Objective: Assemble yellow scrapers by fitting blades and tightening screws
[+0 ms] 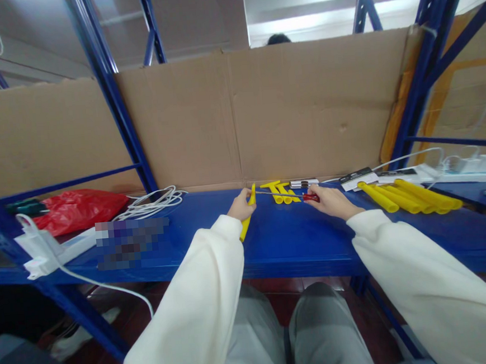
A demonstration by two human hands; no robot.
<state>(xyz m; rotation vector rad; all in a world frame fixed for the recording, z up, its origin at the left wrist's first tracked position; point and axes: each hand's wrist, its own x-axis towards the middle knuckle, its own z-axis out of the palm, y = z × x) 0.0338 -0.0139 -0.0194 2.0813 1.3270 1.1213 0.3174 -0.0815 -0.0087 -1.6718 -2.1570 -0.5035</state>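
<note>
My left hand [241, 205] is closed around a yellow plastic piece [246, 226] that stands tilted over the blue bench [290, 245]. In my right hand [331, 200] is a screwdriver with a red handle [311, 197]. Its thin metal shaft [281, 193] points left, and the tip reaches the upper part of the yellow piece; whether it touches a screw is too small to tell. Just behind the shaft, several yellow T-shaped pieces [276, 193] lie on the bench.
Several yellow tubes [408, 198] lie at the right beside a black-and-white package [358, 178]. Chargers sit on a white power strip [469, 172] farther right. On the left are a red plastic bag [81, 209], a coiled white cable [156, 202] and another power strip [77, 245]. Cardboard [263, 118] walls the back.
</note>
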